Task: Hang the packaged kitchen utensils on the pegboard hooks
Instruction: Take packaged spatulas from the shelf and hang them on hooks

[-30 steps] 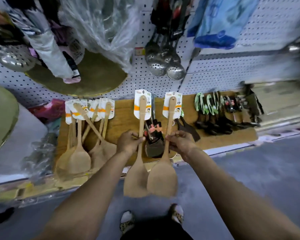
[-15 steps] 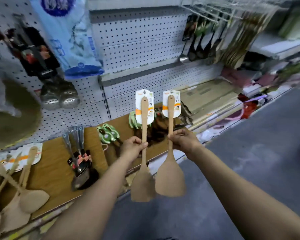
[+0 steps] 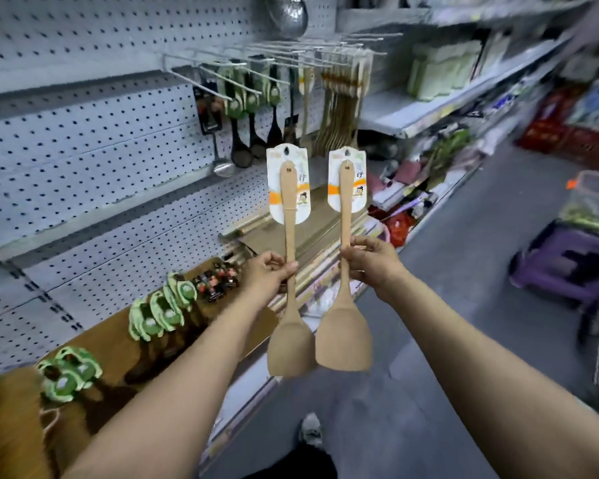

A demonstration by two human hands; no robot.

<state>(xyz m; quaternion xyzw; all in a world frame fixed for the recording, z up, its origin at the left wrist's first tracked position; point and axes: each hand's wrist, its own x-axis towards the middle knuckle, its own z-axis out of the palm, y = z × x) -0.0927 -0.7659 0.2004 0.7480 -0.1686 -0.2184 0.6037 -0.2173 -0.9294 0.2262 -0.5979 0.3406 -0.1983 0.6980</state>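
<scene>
The pegboard [image 3: 94, 160] fills the left wall, its hooks [image 3: 222, 76] projecting near the top, some already loaded. Two packaged wooden spatulas are carried upright in the aisle, well apart from the hooks. The left spatula [image 3: 290, 271] is gripped at mid-handle by the left hand [image 3: 268, 276], the right spatula [image 3: 343, 271] by the right hand [image 3: 369, 262]. Each card's hang hole [image 3: 286, 152] would best be lined up with a hook tip, one spatula at a time.

A shop aisle is stretching ahead: carded ladles [image 3: 240, 133] are hanging from pegboard [image 3: 83, 160] hooks [image 3: 201, 81], and stocked shelves [image 3: 429, 108] are lining the floor [image 3: 464, 271].
</scene>
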